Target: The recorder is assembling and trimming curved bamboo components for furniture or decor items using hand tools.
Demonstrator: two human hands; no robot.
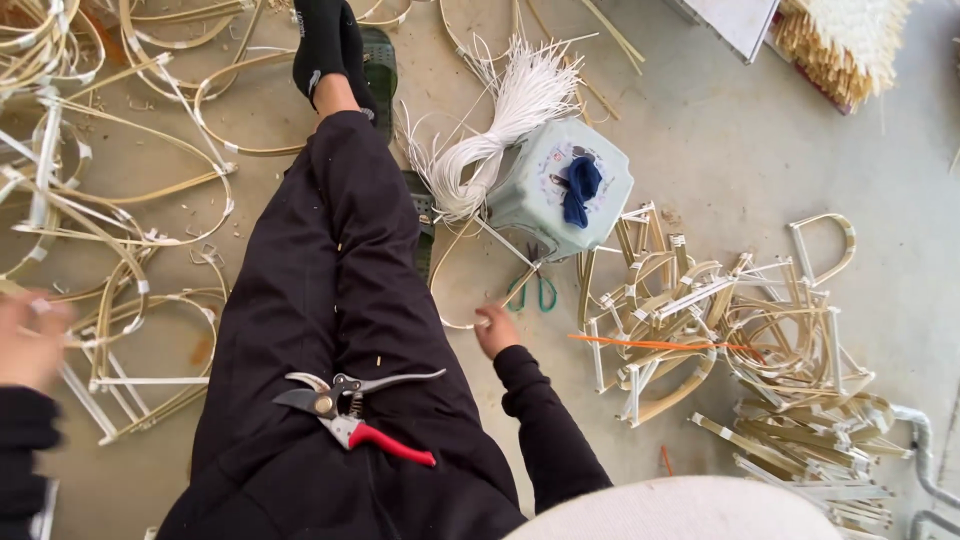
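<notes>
I sit with legs in black trousers stretched over a concrete floor. My right hand (495, 330) reaches down to the floor and pinches a thin curved bamboo strip (452, 300), close to green-handled scissors (532, 288). My left hand (32, 340) hovers blurred at the left edge above bent bamboo frames (120, 330); nothing shows in it. Pruning shears (350, 408) with one red handle lie open on my lap.
A pale green plastic stool (562, 185) holds a blue cloth (580, 190) and a bundle of white strips (500, 125). A pile of taped bamboo pieces (740, 320) lies to the right. Bamboo hoops (150, 130) cover the left floor.
</notes>
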